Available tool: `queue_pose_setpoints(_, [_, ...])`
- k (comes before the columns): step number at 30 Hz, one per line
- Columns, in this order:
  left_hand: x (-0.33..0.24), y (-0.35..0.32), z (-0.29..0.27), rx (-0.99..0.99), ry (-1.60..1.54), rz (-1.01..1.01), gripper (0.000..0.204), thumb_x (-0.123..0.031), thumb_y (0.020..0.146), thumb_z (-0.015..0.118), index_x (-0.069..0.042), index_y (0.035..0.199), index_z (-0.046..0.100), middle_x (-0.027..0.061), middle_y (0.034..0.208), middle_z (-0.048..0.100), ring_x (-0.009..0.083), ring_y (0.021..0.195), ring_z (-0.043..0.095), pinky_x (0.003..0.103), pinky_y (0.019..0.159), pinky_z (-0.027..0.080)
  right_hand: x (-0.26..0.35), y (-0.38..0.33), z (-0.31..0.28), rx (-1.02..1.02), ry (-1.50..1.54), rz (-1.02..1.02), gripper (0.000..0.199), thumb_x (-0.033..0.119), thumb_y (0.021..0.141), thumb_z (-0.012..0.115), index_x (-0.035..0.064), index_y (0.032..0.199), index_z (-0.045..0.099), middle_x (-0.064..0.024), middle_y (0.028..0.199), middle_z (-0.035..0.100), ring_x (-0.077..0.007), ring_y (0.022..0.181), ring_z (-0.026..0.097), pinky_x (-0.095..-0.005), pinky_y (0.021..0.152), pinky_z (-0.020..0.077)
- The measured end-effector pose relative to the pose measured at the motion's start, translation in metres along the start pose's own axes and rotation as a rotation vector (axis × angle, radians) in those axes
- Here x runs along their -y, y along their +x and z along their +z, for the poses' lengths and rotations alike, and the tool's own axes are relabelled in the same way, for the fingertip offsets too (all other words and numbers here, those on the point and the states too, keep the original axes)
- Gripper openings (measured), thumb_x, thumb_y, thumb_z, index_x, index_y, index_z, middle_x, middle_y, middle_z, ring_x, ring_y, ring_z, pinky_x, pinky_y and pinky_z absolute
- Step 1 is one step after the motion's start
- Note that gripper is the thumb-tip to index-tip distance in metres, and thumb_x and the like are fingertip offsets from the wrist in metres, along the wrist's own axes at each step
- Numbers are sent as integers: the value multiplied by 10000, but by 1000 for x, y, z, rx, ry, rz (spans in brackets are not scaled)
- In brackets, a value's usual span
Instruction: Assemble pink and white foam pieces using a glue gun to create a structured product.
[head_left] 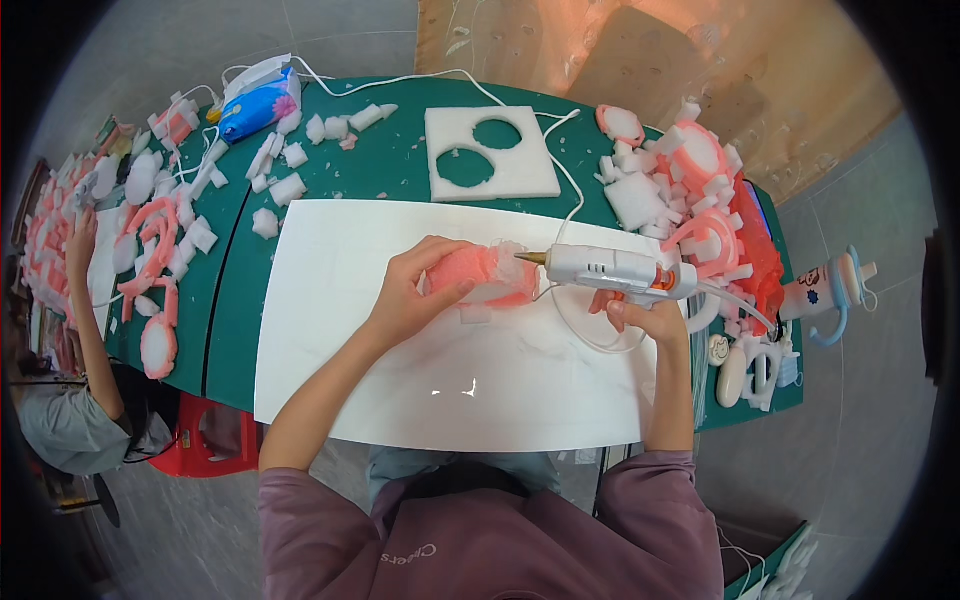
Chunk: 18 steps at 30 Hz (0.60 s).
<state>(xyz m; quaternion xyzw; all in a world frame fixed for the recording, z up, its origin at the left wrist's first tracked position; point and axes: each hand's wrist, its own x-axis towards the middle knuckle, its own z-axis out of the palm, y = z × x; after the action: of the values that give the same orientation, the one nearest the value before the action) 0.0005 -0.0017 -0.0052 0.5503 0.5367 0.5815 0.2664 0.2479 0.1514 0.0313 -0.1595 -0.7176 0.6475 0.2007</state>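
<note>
Pink foam piece [478,275], white-edged, sits clamped in left hand [415,295] fingers; right hand [645,318] grips glue gun [610,270].

On the board [450,380], the foam piece [480,277] lies left of the glue gun [615,270], cut-out sheet [490,152] behind them.

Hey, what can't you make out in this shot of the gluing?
- Nozzle tip of the glue gun: too small in the head view to show glue.
- Underside of the pink foam piece: hidden by the left hand.
- Trigger: covered by the right hand.
- Co-worker: cut off at the left rim.
</note>
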Motion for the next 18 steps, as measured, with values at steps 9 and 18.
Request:
queue_pose_setpoints(9, [-3, -1, 3, 7, -24, -20, 313, -81, 721, 634, 13, 1011, 561, 94, 956, 564, 172, 866, 534, 257, 773, 408, 6, -2, -1, -15, -103, 19, 97, 95, 705, 631, 22, 736, 574, -24, 600, 542, -62, 437, 442, -212, 409, 353])
queue_pose_setpoints(18, [-7, -2, 5, 10, -41, -16, 312, -78, 719, 631, 10, 1011, 564, 90, 952, 564, 171, 869, 533, 261, 774, 408, 4, -6, 0, -40, -146, 24, 110, 94, 694, 643, 51, 694, 541, 10, 514, 481, -55, 425, 430, -208, 405, 333])
